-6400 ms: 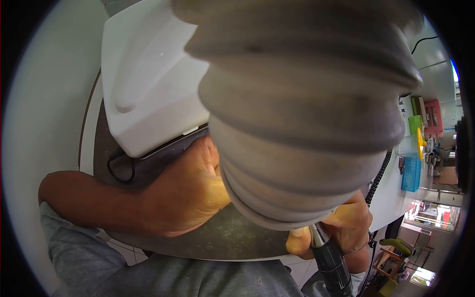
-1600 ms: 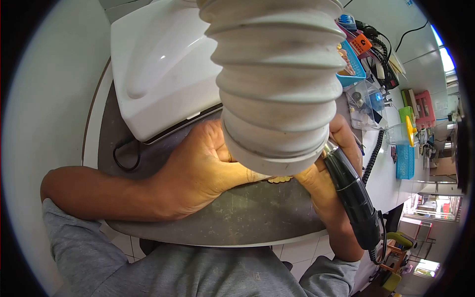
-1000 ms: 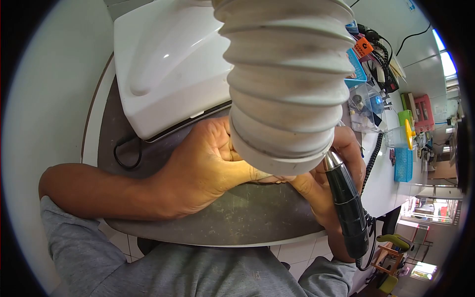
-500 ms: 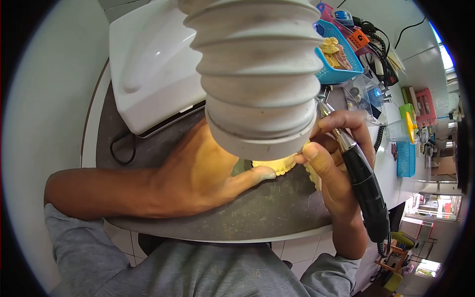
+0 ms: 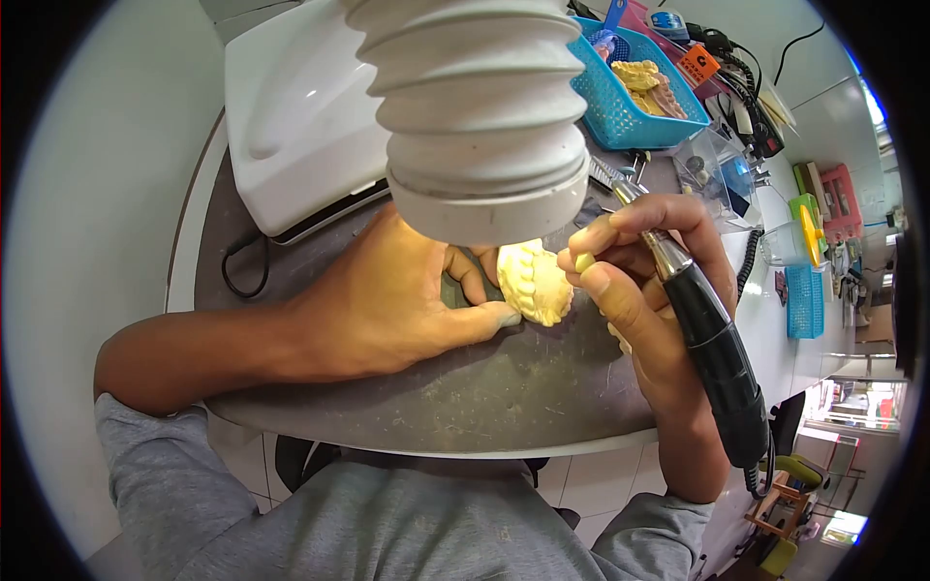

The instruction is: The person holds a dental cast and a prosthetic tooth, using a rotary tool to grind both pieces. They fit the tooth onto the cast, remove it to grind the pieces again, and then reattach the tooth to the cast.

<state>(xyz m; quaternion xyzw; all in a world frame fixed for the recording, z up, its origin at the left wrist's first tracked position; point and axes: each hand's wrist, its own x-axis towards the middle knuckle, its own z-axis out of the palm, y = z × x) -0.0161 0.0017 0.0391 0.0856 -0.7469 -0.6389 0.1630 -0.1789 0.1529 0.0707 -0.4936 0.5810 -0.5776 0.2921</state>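
A yellow plaster dental cast (image 5: 542, 283) with a row of moulded teeth stands tilted below the hose. The thumb and fingers of my left hand (image 5: 387, 300) grip its left edge; part of those fingers is hidden behind the cast and hose. Between the thumb and index finger of my right hand (image 5: 649, 290) is a tiny yellowish piece (image 5: 583, 261), just right of the cast. That same hand also carries a black and silver rotary handpiece (image 5: 712, 339), slanted across the fingers with its tip pointing up and away. A second cast (image 5: 620, 337) is mostly covered by my right hand.
A white ribbed suction hose (image 5: 484, 116) hangs over the grey work surface (image 5: 465, 407). A white machine housing (image 5: 300, 126) stands at the back left. Toward the back right are a blue basket (image 5: 630, 131) holding several casts, a clear plastic box (image 5: 712, 174) and cables.
The dental cast has come out from under the hose and turned, showing more of its teeth. My right hand has drawn slightly away, and the tiny piece now shows between its fingertips.
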